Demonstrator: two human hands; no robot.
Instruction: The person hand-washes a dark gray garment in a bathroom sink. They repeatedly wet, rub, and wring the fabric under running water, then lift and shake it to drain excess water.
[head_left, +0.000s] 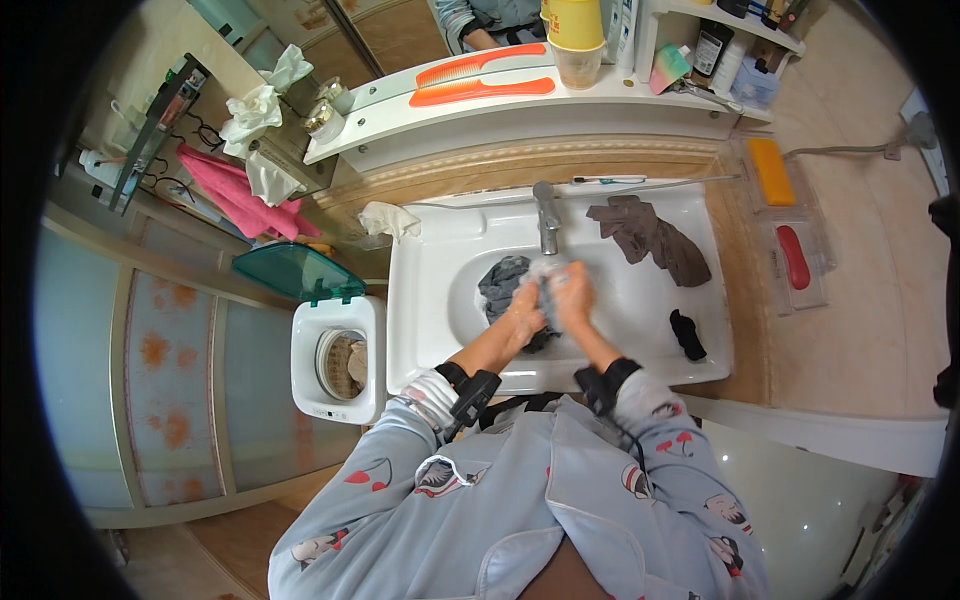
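Over the basin of a white ceramic sink (420, 315), my left hand (525, 311) and my right hand (574, 296) grip a soapy grey cloth (551, 300) between them. Motion blurs both hands and the cloth, and suds show at its upper end. Beneath and left of my left hand lies a dark grey wet cloth (502, 281) in the basin. Directly above my hands stands the chrome faucet (547, 217). On the sink's right ledge rest a crumpled brown garment (656, 240) and a small black cloth (687, 335).
Left of the sink stands a small white washing machine (304, 360), its green lid (300, 271) raised and fabric inside. A white shelf (450, 112) behind holds an orange comb (480, 91) and cups. At right, clear plastic boxes (795, 289) sit on the counter.
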